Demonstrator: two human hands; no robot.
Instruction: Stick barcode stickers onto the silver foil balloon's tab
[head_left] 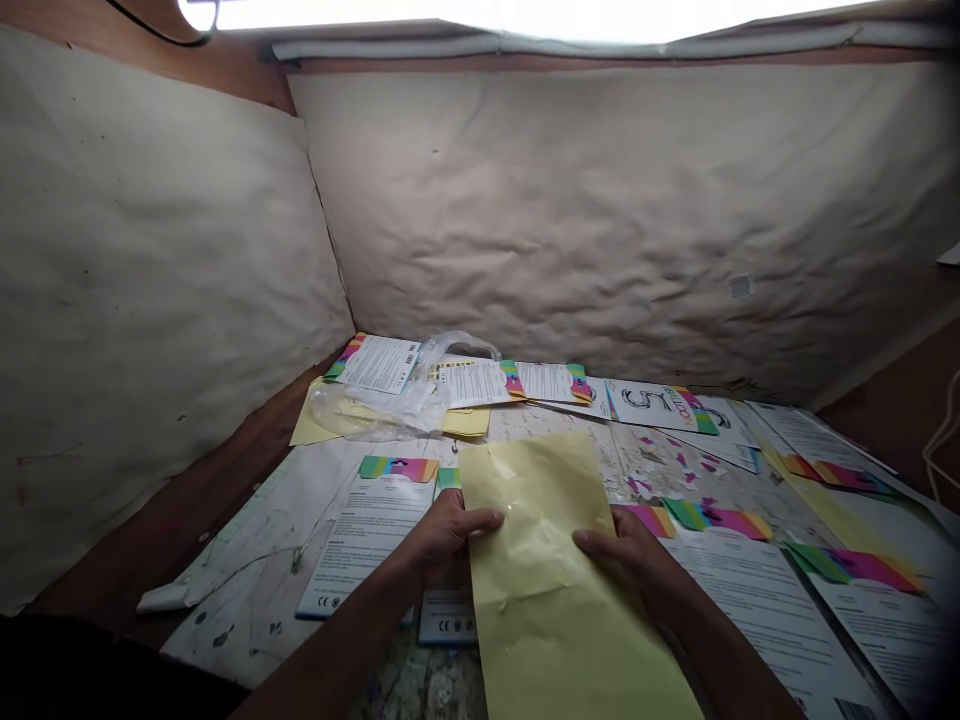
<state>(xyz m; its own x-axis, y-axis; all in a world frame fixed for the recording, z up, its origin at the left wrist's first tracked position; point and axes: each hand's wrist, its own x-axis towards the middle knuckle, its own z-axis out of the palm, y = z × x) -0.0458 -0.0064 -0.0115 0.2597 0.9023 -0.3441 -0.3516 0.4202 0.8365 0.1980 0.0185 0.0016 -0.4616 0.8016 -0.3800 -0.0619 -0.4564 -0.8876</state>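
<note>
A large yellow paper sheet (555, 610) is held up in front of me, slightly creased, running down past the bottom of the view. My left hand (448, 535) grips its left edge, thumb on the face and fingers hidden behind. At the right edge my right hand (626, 548) pinches it the same way. Partly covered by the sheet and my left arm lie printed packets with colourful top flaps, one packet (371, 530) showing most of its text. Another printed packet (739, 580) lies beyond my right hand.
Crumpled clear plastic (390, 410) lies over yellow sheets (319, 420) at the back left. More packets line the back, one card (649, 402) marked 5. Papered walls (600, 200) enclose the worn table (247, 540); purple scraps (637, 487) lie at right. A lamp (525, 18) shines above.
</note>
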